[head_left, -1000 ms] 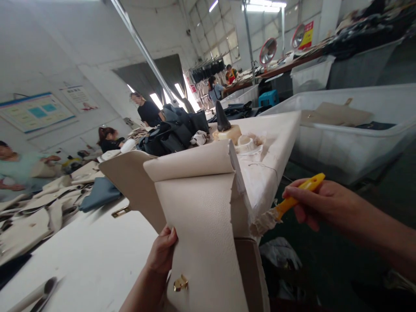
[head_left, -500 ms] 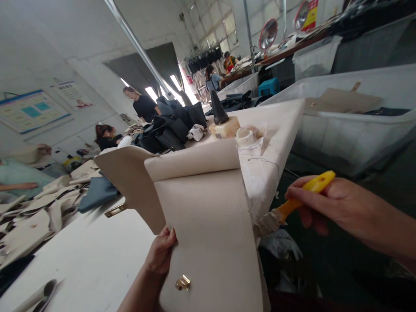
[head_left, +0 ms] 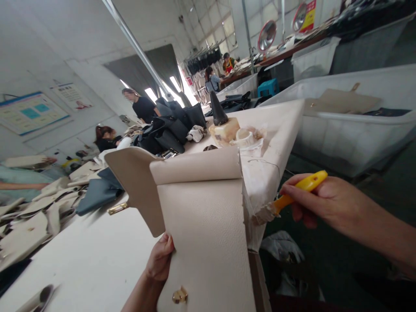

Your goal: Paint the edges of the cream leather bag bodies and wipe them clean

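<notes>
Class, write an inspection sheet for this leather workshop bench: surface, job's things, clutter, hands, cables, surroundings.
Surface: white workbench, crusted white along its edge.
Job's things: cream leather bag flap with gold clasp; yellow-handled brush with crusted bristles.
Clutter: black bags; cut leather pieces.
Hands: left hand grips the flap; right hand holds the brush.
Cables: nothing seen.
Surroundings: white plastic bin; co-worker in black.

light: bright, flat, strip lights (head_left: 175, 83) | shadows: soft | glare: far end | edges: wide-angle bowing | blur: slight, lower-left
</notes>
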`<state>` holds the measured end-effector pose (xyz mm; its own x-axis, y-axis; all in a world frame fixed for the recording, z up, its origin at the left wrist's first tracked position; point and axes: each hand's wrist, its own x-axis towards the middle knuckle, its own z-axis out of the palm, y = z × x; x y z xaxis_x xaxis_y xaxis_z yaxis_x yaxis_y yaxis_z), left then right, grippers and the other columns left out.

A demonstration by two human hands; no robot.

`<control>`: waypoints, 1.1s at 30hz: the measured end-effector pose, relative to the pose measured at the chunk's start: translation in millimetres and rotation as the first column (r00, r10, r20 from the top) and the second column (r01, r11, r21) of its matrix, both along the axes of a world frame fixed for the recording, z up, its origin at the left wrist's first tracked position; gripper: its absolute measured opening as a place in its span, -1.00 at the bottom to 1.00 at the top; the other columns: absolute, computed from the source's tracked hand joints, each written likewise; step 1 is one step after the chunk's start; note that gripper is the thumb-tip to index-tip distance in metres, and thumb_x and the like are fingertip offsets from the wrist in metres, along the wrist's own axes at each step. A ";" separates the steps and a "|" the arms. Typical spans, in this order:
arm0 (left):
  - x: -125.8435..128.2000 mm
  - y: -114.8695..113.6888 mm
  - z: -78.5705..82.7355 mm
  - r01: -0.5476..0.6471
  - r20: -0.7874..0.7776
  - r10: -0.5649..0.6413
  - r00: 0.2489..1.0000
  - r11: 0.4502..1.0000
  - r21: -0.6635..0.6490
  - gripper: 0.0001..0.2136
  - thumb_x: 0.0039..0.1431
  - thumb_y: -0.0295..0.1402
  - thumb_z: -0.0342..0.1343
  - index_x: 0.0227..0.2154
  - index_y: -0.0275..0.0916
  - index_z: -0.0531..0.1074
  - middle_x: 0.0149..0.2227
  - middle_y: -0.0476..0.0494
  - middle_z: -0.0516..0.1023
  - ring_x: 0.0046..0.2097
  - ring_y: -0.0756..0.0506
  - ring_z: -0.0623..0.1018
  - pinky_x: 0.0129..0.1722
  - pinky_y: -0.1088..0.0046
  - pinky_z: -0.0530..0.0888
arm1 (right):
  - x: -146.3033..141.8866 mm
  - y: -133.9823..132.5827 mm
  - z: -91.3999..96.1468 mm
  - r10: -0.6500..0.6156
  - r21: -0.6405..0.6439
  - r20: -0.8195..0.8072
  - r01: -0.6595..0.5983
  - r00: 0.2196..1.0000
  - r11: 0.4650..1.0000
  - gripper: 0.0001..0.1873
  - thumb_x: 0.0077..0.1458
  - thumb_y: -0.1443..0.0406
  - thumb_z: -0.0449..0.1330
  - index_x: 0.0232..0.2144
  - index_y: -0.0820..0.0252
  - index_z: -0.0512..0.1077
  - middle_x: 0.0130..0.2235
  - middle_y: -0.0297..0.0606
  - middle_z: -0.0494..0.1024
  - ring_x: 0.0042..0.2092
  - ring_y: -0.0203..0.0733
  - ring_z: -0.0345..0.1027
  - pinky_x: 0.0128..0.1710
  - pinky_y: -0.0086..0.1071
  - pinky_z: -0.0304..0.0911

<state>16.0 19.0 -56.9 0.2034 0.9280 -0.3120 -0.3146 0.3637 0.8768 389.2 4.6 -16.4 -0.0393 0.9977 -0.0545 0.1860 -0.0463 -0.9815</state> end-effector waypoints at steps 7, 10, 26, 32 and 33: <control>5.7 1.7 6.4 -0.001 -0.034 0.001 0.999 1.000 0.023 -0.72 -0.31 -0.25 0.44 -0.49 -0.22 0.54 -0.45 -0.08 0.63 -0.13 -0.26 0.60 -0.02 0.29 0.49 | -7.5 19.6 -0.6 -0.117 0.154 0.094 0.102 0.989 0.983 -0.47 0.06 -0.12 0.07 -0.55 0.22 0.38 -0.59 -0.23 0.49 -0.64 -0.30 0.32 -0.64 -0.49 0.24; 7.4 0.9 6.5 -0.019 -0.026 0.020 0.999 1.000 0.020 -0.70 -0.30 -0.24 0.44 -0.47 -0.24 0.53 -0.40 -0.11 0.64 -0.09 -0.28 0.58 -0.02 0.28 0.48 | -11.8 19.0 0.4 -0.096 0.119 0.081 0.086 0.992 0.989 -0.49 0.02 -0.13 0.09 -0.54 0.20 0.38 -0.64 -0.27 0.46 -0.66 -0.28 0.30 -0.68 -0.48 0.22; 4.2 6.0 11.8 -0.146 0.020 0.145 0.989 0.985 0.088 -0.75 -0.11 -0.28 0.35 -0.35 -0.22 0.48 -0.41 -0.03 0.61 -0.33 -0.13 0.61 -0.22 0.36 0.54 | 12.4 -54.3 -9.7 -0.313 0.085 -0.148 0.327 0.938 0.941 -0.45 -0.04 -0.20 0.19 -0.42 0.17 0.43 -0.56 -0.22 0.45 -0.61 -0.24 0.26 -0.66 -0.41 0.24; -18.2 9.0 28.2 -0.072 0.125 0.055 0.991 0.987 0.142 -0.80 -0.07 -0.35 0.32 -0.32 -0.22 0.52 -0.34 -0.06 0.64 -0.33 -0.14 0.61 -0.22 0.32 0.53 | 7.9 -92.0 -21.5 -0.350 0.107 -0.094 0.359 0.932 0.927 -0.57 0.03 -0.16 0.14 -0.38 0.04 0.45 -0.57 -0.23 0.44 -0.61 -0.13 0.28 -0.64 -0.28 0.31; -22.4 8.5 29.7 -0.031 0.137 0.010 0.991 0.988 0.149 -0.80 -0.06 -0.34 0.32 -0.33 -0.23 0.53 -0.34 -0.08 0.64 -0.33 -0.15 0.61 -0.23 0.32 0.53 | 6.9 -97.2 -26.0 -0.347 0.103 -0.097 0.357 0.933 0.929 -0.59 0.03 -0.15 0.14 -0.38 0.01 0.45 -0.57 -0.22 0.44 -0.61 -0.10 0.28 -0.64 -0.25 0.32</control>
